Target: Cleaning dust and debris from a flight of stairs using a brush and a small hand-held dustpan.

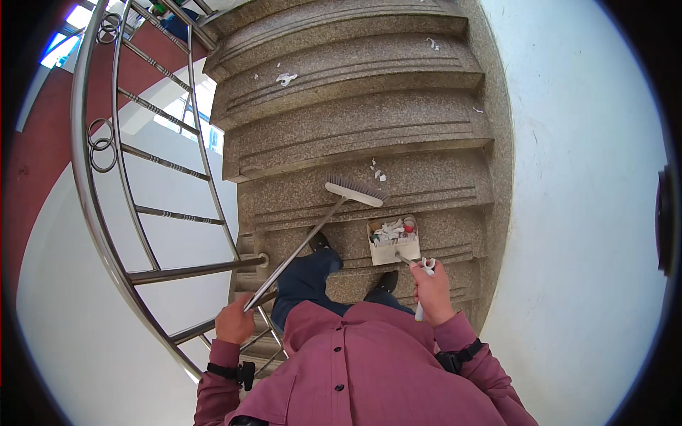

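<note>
Long-handled broom (354,195) and white dustpan (384,254), one in each hand, on a speckled stone staircase (355,122).

The broom head slants over the step above the dustpan, near small white scraps (381,176); the left hand (234,321) has its fingers clenched round the handle, close to a shiny metal railing (78,128). The right hand (433,290) grasps the dustpan's handle in its fingers. In the dustpan lies crumpled white litter (389,233) with something red; whether its base touches the step I cannot tell. Dark shoes (384,282) stand nearby. Higher up lies a crumpled white scrap (286,79). The railing bounds the stairs' left, a white wall (582,177) the right.
</note>
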`<act>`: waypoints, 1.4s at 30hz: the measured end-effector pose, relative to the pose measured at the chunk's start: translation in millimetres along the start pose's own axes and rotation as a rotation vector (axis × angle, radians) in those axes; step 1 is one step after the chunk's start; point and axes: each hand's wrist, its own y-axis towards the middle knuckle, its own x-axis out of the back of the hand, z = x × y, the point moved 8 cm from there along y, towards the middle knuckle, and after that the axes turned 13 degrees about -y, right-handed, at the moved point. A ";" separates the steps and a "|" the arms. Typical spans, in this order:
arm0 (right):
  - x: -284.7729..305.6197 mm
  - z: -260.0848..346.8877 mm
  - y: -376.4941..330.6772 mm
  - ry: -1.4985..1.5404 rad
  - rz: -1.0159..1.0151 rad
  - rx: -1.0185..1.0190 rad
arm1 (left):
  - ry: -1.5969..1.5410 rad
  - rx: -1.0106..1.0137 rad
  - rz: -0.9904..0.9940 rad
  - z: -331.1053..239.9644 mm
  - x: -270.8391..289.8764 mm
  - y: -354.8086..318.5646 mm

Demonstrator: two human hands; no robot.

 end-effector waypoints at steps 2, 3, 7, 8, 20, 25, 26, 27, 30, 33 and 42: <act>-2.9 2.3 2.0 0.013 0.004 -0.006 | -0.006 -0.016 -0.010 3.4 -4.1 -0.8; -3.7 2.8 2.4 0.016 0.013 -0.015 | -0.055 -0.013 -0.024 6.7 -6.6 -3.5; -2.1 2.8 2.8 0.029 0.036 -0.022 | -0.179 0.068 -0.012 3.7 -16.5 -3.7; -0.9 1.9 2.3 0.032 0.031 -0.017 | -0.230 0.073 -0.004 2.7 -20.7 -2.5; 3.2 7.1 1.0 -0.069 0.025 0.012 | -0.428 -0.066 0.161 -51.8 -114.1 82.2; 9.2 7.0 -0.1 -0.080 0.001 0.025 | -0.869 0.102 0.610 -100.0 -109.1 66.0; 9.8 4.1 1.9 -0.073 -0.002 0.022 | -1.059 0.237 0.653 -112.0 -93.0 60.5; 8.9 0.4 5.3 -0.067 0.005 0.024 | -1.246 0.376 0.690 -119.5 -83.4 52.8; 8.6 -0.9 8.2 -0.114 0.004 0.026 | -1.391 0.458 0.656 -125.4 -68.9 41.4; 10.0 -10.5 15.7 -0.201 -0.037 0.061 | -1.181 0.342 0.608 -130.6 -62.0 31.2; 9.8 -13.0 21.7 -0.255 -0.124 0.197 | -1.193 0.234 0.599 -149.9 -80.1 57.3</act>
